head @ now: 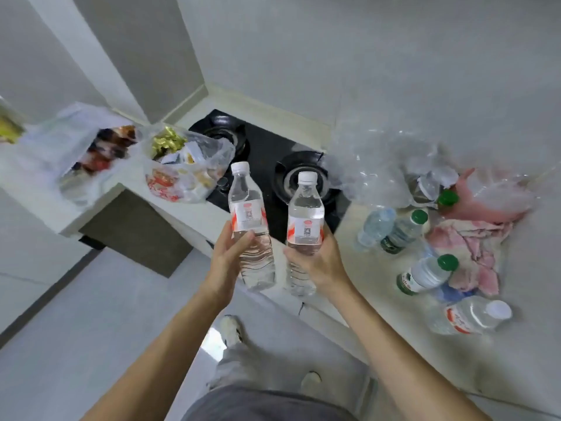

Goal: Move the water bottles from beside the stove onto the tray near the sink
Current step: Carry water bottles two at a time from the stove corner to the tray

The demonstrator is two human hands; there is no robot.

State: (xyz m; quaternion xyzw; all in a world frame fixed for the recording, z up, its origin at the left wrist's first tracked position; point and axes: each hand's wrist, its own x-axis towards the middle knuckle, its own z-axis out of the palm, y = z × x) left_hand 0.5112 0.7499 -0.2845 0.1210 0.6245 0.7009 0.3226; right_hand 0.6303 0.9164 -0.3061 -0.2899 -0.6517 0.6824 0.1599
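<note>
Two white-capped water bottles held up, one per hand, both just in front of the black two-burner stove. Left hand wrapped round lower half of left held bottle; fingers curled tight on it, thumb across the front. Right hand clamped on right held bottle, fingers round the back, thumb at front. Both bottles about upright, tilted slightly apart at the caps, red-and-white labels w/ a QR code, not touching each other.

Right of stove, on the table: 4 more bottles lying down. Three w/ green caps; nearest one white-capped w/ red label. A fifth clear shape beside the green-capped pair, cap not visible. Among them crumpled clear plastic wrap and a pink cloth.

Left of stove: 2 plastic bags of snacks, one touching the stove edge, other farther left.

Tray and sink not in view.
</note>
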